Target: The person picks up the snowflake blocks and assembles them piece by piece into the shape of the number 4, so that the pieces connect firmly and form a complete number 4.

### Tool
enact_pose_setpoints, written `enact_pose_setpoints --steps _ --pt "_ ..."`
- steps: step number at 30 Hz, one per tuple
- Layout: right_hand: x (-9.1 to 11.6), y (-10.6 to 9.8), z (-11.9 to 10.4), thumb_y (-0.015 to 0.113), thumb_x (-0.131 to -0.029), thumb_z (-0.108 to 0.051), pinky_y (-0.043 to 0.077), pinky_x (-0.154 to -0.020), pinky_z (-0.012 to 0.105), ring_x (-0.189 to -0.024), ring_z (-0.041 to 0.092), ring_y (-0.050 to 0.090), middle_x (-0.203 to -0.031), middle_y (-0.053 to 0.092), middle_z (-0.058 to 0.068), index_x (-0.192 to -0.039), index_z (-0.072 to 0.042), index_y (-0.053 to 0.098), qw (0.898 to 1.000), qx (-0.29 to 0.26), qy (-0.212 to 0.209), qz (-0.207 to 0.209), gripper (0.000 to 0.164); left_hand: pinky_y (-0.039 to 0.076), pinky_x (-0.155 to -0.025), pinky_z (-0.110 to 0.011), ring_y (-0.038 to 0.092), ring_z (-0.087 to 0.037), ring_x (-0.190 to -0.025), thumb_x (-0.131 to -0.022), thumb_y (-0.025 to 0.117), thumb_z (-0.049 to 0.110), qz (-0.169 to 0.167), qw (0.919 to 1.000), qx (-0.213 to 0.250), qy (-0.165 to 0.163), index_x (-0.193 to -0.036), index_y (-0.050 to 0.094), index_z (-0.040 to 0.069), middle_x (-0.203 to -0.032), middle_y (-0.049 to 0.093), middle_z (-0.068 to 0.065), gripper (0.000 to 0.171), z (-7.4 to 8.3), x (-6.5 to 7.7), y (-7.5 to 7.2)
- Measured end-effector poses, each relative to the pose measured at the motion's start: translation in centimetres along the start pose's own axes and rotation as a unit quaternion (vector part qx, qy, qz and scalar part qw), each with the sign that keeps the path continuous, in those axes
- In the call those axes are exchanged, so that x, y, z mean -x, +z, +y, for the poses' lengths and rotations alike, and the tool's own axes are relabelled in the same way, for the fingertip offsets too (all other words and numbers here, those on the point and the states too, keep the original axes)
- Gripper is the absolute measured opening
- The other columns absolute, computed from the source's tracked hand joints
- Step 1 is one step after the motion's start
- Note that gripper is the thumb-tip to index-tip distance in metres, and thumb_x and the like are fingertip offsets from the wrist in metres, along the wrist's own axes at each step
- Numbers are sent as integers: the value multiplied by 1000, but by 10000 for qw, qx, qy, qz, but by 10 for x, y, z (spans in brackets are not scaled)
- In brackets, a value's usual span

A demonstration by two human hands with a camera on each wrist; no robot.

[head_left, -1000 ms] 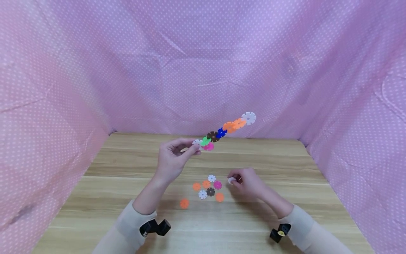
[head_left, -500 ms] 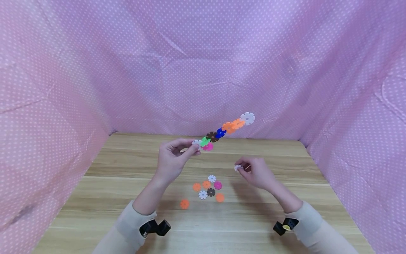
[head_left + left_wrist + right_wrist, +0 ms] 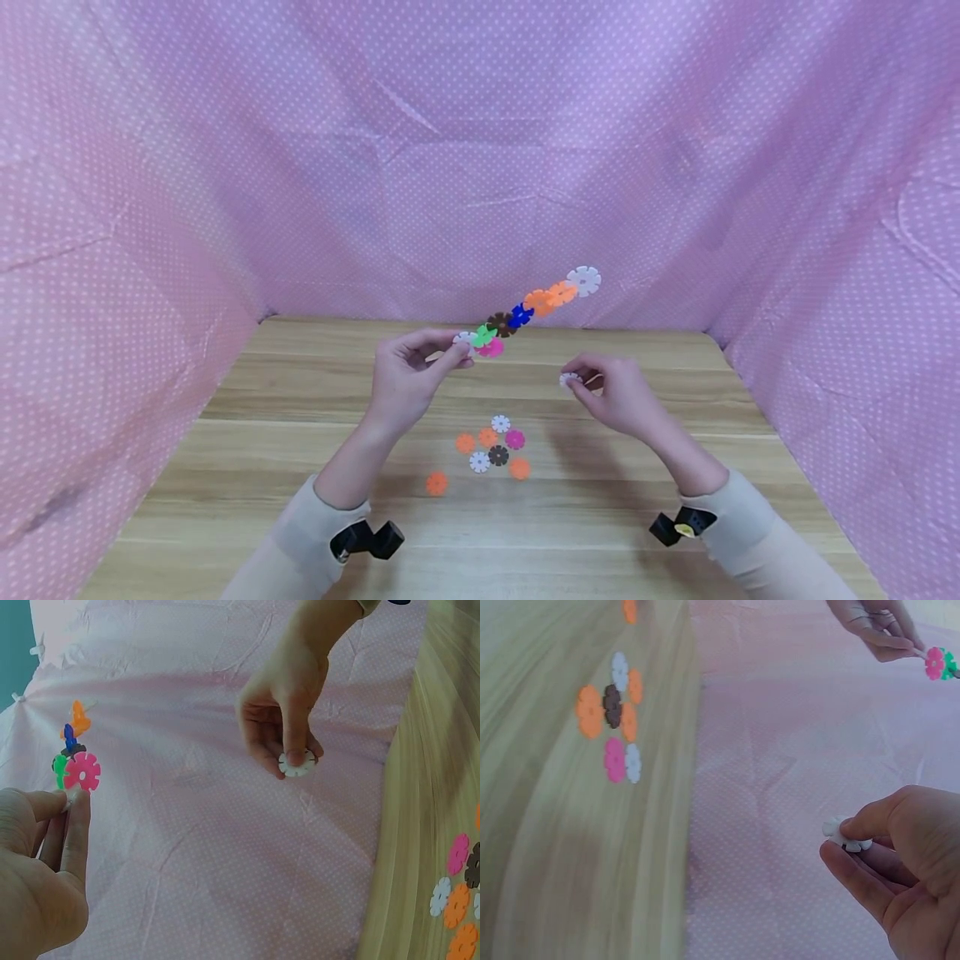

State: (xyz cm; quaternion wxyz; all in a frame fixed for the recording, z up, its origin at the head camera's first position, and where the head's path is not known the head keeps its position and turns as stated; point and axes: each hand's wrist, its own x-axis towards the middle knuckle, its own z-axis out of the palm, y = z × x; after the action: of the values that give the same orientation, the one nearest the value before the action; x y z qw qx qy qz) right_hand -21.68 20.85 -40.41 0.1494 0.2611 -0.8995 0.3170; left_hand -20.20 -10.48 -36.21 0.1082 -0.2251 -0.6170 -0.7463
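Note:
Between thumb and fingers my left hand point(image 3: 405, 379) pinches the white end disc of a chain of notched plastic discs point(image 3: 501, 324). Held above the table, the chain slants up to the right: white, green, brown, blue, two orange and a white disc at the far tip. A pink disc point(image 3: 82, 772) joins it near the green one. My right hand point(image 3: 618, 396) pinches a loose white notched disc point(image 3: 569, 380) in the air, apart from the chain and to its lower right. In the right wrist view that white disc point(image 3: 846, 833) is partly covered by the thumb.
Several loose discs lie on the wooden table below the hands: a brown disc point(image 3: 498, 455), a pink disc point(image 3: 514, 439), a white disc point(image 3: 479, 462) and orange ones. One orange disc point(image 3: 437, 482) lies apart to the left. A pink dotted cloth point(image 3: 480, 208) surrounds the table.
My right hand has lifted away from the table with the white disc, moving up and slightly right. My left hand stays in place; the chain's far tip has shifted slightly left.

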Motion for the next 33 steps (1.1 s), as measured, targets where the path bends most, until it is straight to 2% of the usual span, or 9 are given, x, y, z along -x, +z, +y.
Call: enact_pose_setpoints --steps 9,16,19,26,33 --pt "-7 -14 -12 81 -91 0 71 -68 27 -80 18 79 -89 81 5 -102 -5 79 9979 -57 -266 592 13 72 -81 -35 77 -8 -85 -94 71 -12 -43 9999 91 77 -109 70 -20 -94 80 8 17 -2 0 1" --pt "-13 -22 -24 81 -90 1 72 -70 33 -81 17 79 -92 82 6 -101 -6 79 9954 -127 -376 868 13 72 -82 -36 77 -8 -85 -94 71 -12 -50 9999 100 51 -109 71 -20 -94 80 8 17 -1 0 2" --pt "-16 -24 -28 82 -90 1 72 -72 31 -81 13 78 -93 82 5 -101 -6 80 9940 -227 -402 996 13 72 -82 -36 77 -8 -85 -94 72 -12 -51 9999 107 55 -109 70 -20 -95 80 8 17 -1 0 2" --pt "-21 -27 -42 80 -91 3 67 -74 15 -83 6 76 -93 82 6 -104 -5 79 9896 -726 -477 1146 15 72 -82 -36 77 -9 -85 -94 71 -12 -82 9998 171 105 -109 70 -21 -95 80 7 17 -2 -2 4" --pt "-25 -24 -56 79 -90 7 68 -71 17 -79 2 75 -90 80 16 -106 1 78 9804 -1546 -351 1171 17 72 -81 -36 77 -9 -84 -93 72 -13 -102 9996 220 127 -108 70 -21 -94 80 7 17 -3 -2 5"
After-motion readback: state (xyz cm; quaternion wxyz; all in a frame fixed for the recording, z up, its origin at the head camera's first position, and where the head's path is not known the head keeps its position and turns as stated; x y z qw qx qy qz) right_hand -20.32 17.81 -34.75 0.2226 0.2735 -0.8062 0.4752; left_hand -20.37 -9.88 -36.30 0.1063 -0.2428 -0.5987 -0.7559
